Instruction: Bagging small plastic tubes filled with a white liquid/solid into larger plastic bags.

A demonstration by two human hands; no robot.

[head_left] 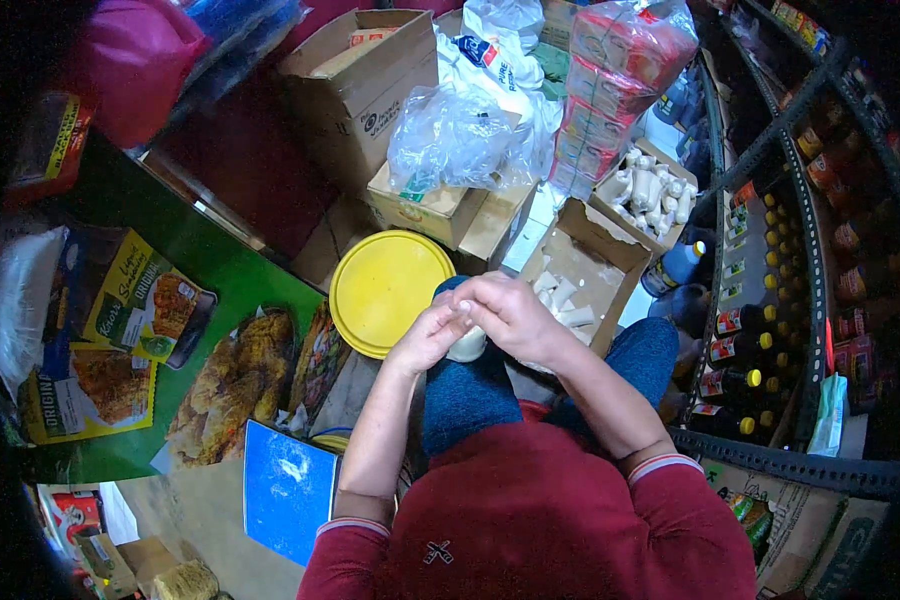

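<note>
In front of me, above my left thigh, my two hands meet with their fingertips pressed together. My left hand point(426, 338) is closed in a pinch at the top of a small white packet point(467, 346). From the other side my right hand point(515, 318) bends over it, its fingers closed on the same top. Most of the packet's upper end is hidden by the fingers. Just right of my hands, an open cardboard box point(610, 255) holds several small white packets point(560, 298). Behind it, a second box holds more white packets point(655, 195), bunched at their tops.
A round yellow lid point(390, 292) lies left of my hands. Cardboard boxes point(385, 110) and clear plastic bags point(450, 140) crowd the far side. Shelves with dark bottles point(740, 350) line the right. A blue panel point(288, 490) stands at lower left, near a green printed banner point(205, 300).
</note>
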